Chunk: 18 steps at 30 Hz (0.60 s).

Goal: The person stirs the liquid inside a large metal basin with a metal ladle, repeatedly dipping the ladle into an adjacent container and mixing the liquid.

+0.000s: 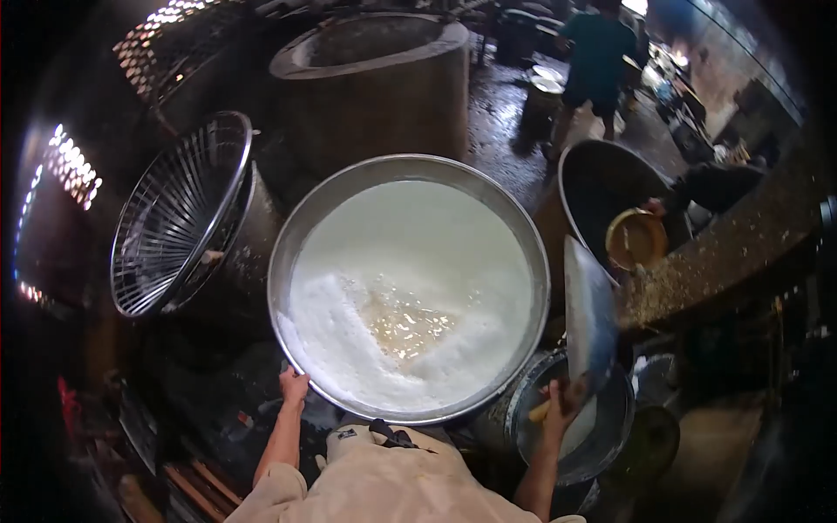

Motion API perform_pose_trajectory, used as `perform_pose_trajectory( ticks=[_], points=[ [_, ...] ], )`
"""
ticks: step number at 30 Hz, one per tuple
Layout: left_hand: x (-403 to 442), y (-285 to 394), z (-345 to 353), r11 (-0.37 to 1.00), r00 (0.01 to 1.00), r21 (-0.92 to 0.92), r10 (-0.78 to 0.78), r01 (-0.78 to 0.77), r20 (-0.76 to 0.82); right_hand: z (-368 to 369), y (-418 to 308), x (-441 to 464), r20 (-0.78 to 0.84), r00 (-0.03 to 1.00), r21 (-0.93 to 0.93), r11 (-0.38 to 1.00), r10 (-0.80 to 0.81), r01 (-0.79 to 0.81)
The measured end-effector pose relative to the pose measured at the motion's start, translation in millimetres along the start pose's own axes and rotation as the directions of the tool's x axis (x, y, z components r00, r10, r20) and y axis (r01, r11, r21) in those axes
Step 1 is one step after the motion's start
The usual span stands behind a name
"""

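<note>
In front of me stands a wide round metal vat (pixel 405 161) of milky white liquid (pixel 418 227). White foam (pixel 327 340) covers its near part, around a yellowish wet patch. My left hand (pixel 295 383) is closed on the vat's near left rim. My right hand (pixel 565 405) grips the short handle of a broad metal scoop (pixel 589 314), raised on edge to the right of the vat. Beneath that hand is a dark bucket (pixel 621 444) with some whitish liquid inside.
A slatted metal basket (pixel 187 209) leans at left. Behind the vat rises a large round concrete basin (pixel 375 105). At right, another person's hand (pixel 654 207) holds a yellowish bowl (pixel 636 240) by a dark tub (pixel 602 161). A person in dark clothes (pixel 597 57) stands farther back.
</note>
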<state>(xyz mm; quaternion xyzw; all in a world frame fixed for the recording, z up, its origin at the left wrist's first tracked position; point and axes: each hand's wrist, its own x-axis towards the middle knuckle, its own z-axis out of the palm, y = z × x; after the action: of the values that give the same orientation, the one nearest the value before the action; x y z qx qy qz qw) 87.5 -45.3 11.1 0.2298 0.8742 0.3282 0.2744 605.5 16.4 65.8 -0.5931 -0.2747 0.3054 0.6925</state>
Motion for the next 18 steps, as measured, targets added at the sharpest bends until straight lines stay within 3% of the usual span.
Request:
perform_pose_trajectory(
  ticks=[2,3,6,8,9,10,12,13,14,15,16,18],
  points=[
    [0.4,-0.1,-3.2,0.997,1.0,0.076,-0.001,0.001,-0.004,58.8,-19.2,9.8,0.068,0.99,0.156,0.982,-0.121,0.109],
    [2.4,-1.7,-5.5,0.997,1.0,0.079,-0.011,0.01,0.009,76.7,-19.3,19.1,0.204,0.878,-0.244,0.846,-0.433,0.474],
    [22.4,-6.0,-15.8,0.976,1.0,0.219,-0.007,0.002,0.021,124.4,15.9,28.0,0.386,0.898,-0.476,0.788,-0.213,0.391],
    [46.8,-19.7,-13.5,0.999,0.993,0.017,0.035,-0.033,-0.113,185.7,0.6,8.6,0.533,0.831,-0.517,0.718,-0.157,0.467],
    [61.7,-22.9,-17.8,0.996,0.991,0.03,0.089,-0.086,-0.097,215.9,-0.8,1.6,0.553,0.829,-0.553,0.708,-0.081,0.439],
    [65.9,-2.9,-33.0,0.993,0.997,-0.087,0.074,-0.073,0.003,246.2,-2.1,-5.3,0.57,0.821,-0.59,0.693,-0.004,0.414],
    [112.8,-30.0,-20.9,0.962,0.973,-0.148,0.221,-0.229,-0.069,302.2,17.4,-21.6,0.775,0.606,-0.524,0.353,-0.179,0.775],
    [131.4,-32.7,-21.6,0.946,0.967,-0.198,0.254,-0.255,-0.03,331.9,14.5,-36.1,0.773,0.608,-0.529,0.344,-0.181,0.776],
    [148.2,-34.1,-20.3,0.927,0.957,-0.25,0.29,-0.279,0.006,363.7,13.1,-52.1,0.786,0.614,-0.562,0.332,-0.072,0.758],
    [146.7,-13.7,-35.0,0.942,0.952,-0.154,0.305,-0.297,0.028,395.6,10.6,-65.9,0.788,0.615,-0.593,0.314,0.038,0.741],
    [141.2,16.5,-58.6,0.965,0.951,-0.106,0.256,-0.24,0.174,425.0,13.0,-76.0,0.783,0.621,-0.601,0.304,0.037,0.74],
    [155.1,17.6,-59.4,0.961,0.921,-0.057,0.275,-0.27,0.275,471.8,23.0,-94.5,0.813,0.544,-0.579,0.186,0.209,0.794]
  ],
)
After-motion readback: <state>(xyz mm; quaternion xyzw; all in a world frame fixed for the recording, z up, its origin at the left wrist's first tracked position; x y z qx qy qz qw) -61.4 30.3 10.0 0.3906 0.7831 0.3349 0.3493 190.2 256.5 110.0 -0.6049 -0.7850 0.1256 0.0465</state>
